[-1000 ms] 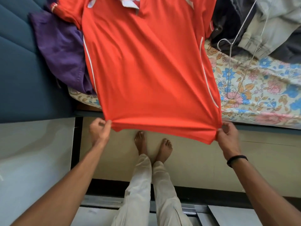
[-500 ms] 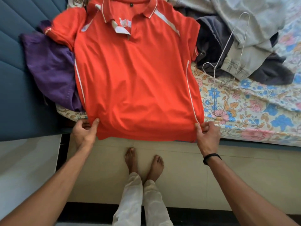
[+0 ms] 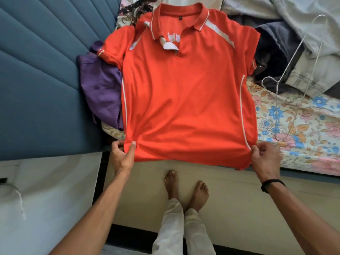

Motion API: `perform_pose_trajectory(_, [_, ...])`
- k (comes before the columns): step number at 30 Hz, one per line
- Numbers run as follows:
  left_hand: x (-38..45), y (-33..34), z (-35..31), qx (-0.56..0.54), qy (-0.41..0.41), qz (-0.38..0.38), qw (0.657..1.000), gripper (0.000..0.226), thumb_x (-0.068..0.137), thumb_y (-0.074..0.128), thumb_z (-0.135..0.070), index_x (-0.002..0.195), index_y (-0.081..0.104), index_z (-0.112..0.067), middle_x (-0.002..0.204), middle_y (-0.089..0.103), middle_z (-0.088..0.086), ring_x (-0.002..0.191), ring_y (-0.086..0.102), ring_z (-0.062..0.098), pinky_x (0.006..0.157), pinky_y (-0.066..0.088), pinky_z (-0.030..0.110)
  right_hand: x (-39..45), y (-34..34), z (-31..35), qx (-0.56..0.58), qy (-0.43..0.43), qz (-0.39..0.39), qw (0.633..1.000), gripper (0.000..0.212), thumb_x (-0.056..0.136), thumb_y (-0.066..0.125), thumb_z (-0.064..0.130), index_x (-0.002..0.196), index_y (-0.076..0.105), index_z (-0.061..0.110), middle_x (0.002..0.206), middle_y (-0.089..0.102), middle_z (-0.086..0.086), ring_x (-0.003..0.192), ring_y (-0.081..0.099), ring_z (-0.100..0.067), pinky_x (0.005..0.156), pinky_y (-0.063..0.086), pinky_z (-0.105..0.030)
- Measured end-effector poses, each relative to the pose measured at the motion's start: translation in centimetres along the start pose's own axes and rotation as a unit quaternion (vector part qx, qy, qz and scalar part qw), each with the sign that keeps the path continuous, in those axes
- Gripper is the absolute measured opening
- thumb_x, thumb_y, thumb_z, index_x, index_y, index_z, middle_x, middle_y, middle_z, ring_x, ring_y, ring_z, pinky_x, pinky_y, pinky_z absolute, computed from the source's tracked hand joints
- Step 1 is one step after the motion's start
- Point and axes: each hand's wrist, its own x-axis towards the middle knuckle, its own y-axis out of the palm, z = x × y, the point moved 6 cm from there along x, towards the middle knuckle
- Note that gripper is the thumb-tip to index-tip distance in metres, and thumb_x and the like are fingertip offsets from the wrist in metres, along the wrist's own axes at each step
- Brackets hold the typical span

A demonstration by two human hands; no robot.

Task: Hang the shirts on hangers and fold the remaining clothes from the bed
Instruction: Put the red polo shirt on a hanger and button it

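Shirt (image 3: 184, 100) first: the orange polo lies face up on the bed (image 3: 298, 126), collar away from me, hem hanging just over the near edge above my feet. I have it by the two bottom corners. My left hand (image 3: 122, 155) pinches the left corner, thumb on top of the cloth and fingers curled beneath. My right hand (image 3: 265, 157) grips the right corner by the white side stripe, fingers bent around the hem. The body of the shirt looks smooth and taut between my hands; the placket is flipped open at the neck and the left sleeve is bunched over a purple garment (image 3: 99, 89) that lies against the blue headboard (image 3: 46, 70).

I judge this to be the laying-out step for one shirt, early in the whole job, since a heap of grey and dark clothes (image 3: 276, 43) waits at the far right. A wire hanger (image 3: 287, 85) lies just right of the shirt on the floral sheet, hook toward me, partly over the pile.

Next, as I see it, I let go of the hem, take the hanger with my right hand, and feed it up through the bottom or in at the collar. That calls for one hand to lift the neck open while the other steers the wire into each shoulder. The thin wire may snag on the clothes it rests against.
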Motion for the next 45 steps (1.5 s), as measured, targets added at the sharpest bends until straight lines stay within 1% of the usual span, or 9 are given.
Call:
perform_pose_trajectory(6, [0.2,-0.3,0.6,0.098,-0.011,0.124,0.987,0.057,0.066,0.074,-0.064,0.095,0.075,-0.016,0.083,0.073,0.008,0.075,0.068,0.028,0.071,0.057,0.040,-0.8,-2.6,-2.8,0.245,0.186,-0.091,0.947,0.005,0.100,0.054,0.021,0.098,0.057,0.018,0.087,0.062,-0.004,0.084,0.059,-0.024,0.079,0.051,-0.041])
perform_pose_trajectory(11, [-3.1,-0.7,5.1,0.126,-0.085,0.195,0.969,0.025,0.084,0.085,-0.026,0.077,0.067,-0.010,0.074,0.067,0.013,0.072,0.065,0.030,0.061,0.047,0.032,-4.5,-2.5,-6.1,0.149,0.233,-0.049,0.960,0.014,0.104,0.050,0.024,0.107,0.056,0.012,0.105,0.064,-0.013,0.098,0.062,-0.033,0.081,0.044,-0.038])
perform_pose_trajectory(15, [-2.5,0.6,4.9,0.093,-0.071,0.242,0.963,0.055,0.067,0.091,-0.050,0.099,0.071,-0.010,0.089,0.075,0.007,0.087,0.072,0.029,0.081,0.056,0.040,-3.8,-3.2,-3.0,0.061,0.126,0.021,0.990,0.048,0.088,0.070,0.065,0.107,0.055,0.024,0.103,0.066,-0.001,0.092,0.063,-0.023,0.081,0.054,-0.043])
perform_pose_trajectory(19, [1.5,2.6,-1.0,0.023,-0.019,0.160,0.987,0.043,0.084,0.083,-0.036,0.112,0.067,-0.007,0.104,0.073,0.011,0.092,0.067,0.024,0.083,0.049,0.032,0.3,-3.4,2.0,-0.066,-0.048,0.013,0.997,0.047,0.083,0.083,0.052,0.109,0.058,0.021,0.098,0.058,0.001,0.088,0.056,-0.018,0.075,0.051,-0.036])
perform_pose_trajectory(22, [3.4,2.2,-3.6,0.096,0.000,0.093,0.991,0.039,0.088,0.080,-0.034,0.104,0.072,0.000,0.101,0.074,0.020,0.095,0.070,0.034,0.085,0.051,0.040,2.3,-3.2,2.8,0.007,-0.003,0.024,1.000,0.015,0.094,0.073,0.023,0.095,0.065,0.010,0.083,0.065,-0.003,0.080,0.064,-0.026,0.069,0.054,-0.037])
perform_pose_trajectory(30, [3.0,-1.7,-2.8,0.159,-0.071,0.034,0.984,0.028,0.090,0.077,-0.035,0.095,0.066,-0.009,0.102,0.073,0.025,0.101,0.066,0.044,0.090,0.052,0.048,4.0,-5.1,1.9,-0.049,0.048,0.031,0.997,0.014,0.100,0.059,0.021,0.089,0.061,0.012,0.089,0.066,-0.008,0.083,0.064,-0.028,0.074,0.053,-0.039])
perform_pose_trajectory(34, [-0.6,-0.2,-9.5,0.135,0.061,-0.049,0.988,0.019,0.092,0.073,-0.021,0.086,0.057,-0.012,0.084,0.068,0.022,0.082,0.067,0.044,0.075,0.048,0.046,8.3,-4.5,10.3,0.000,-0.090,-0.033,0.995,0.018,0.099,0.065,0.024,0.114,0.061,0.016,0.109,0.057,-0.004,0.099,0.059,-0.023,0.086,0.055,-0.045])
perform_pose_trajectory(40, [0.5,9.1,-22.7,0.131,0.364,0.123,0.914,0.026,0.087,0.080,-0.021,0.104,0.061,-0.024,0.074,0.049,-0.009,0.067,0.050,0.012,0.068,0.047,0.034,16.5,-2.3,19.4,-0.115,-0.130,0.102,0.980,0.082,0.092,0.050,0.009,0.156,0.024,0.051,0.123,0.053,-0.012,0.097,0.062,-0.037,0.082,0.054,-0.045])
perform_pose_trajectory(45, [-0.2,16.0,-31.7,0.093,0.383,0.224,0.891,0.018,0.087,0.079,-0.027,0.099,0.065,-0.027,0.063,0.056,-0.010,0.060,0.057,0.008,0.063,0.050,0.033,19.0,-3.6,20.1,-0.206,-0.158,0.133,0.957,0.052,0.093,0.055,0.032,0.141,0.039,0.044,0.103,0.064,-0.006,0.091,0.066,-0.035,0.070,0.056,-0.046])
